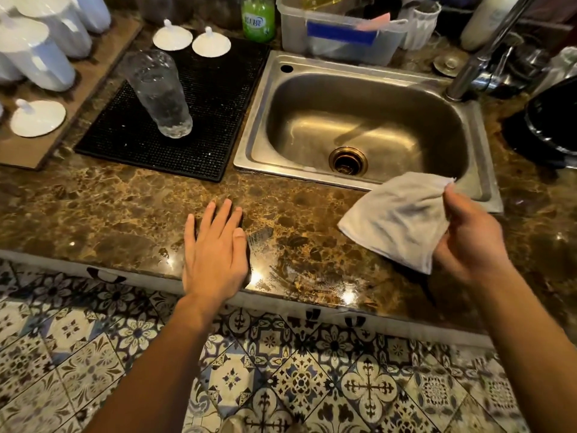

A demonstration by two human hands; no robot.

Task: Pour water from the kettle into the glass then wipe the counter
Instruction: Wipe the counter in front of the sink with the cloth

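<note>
A tall clear glass [159, 92] holding water stands on the black drip mat [212, 120] left of the sink. My right hand [468, 242] grips a grey cloth [396, 220], held just above the brown marble counter [109, 214] in front of the sink. My left hand [215, 248] lies flat, palm down, fingers spread, on the counter near its front edge. Wet streaks [281, 270] shine on the counter between my hands. No kettle is plainly visible; a dark round object [552, 120] sits at the right edge.
A steel sink [368, 126] with a tap [477, 57] fills the middle right. White lidded pots [37, 54] and loose white lids [190, 39] stand at the back left. A green bottle [258, 17] and a plastic tub [340, 35] stand behind. Patterned floor tiles lie below.
</note>
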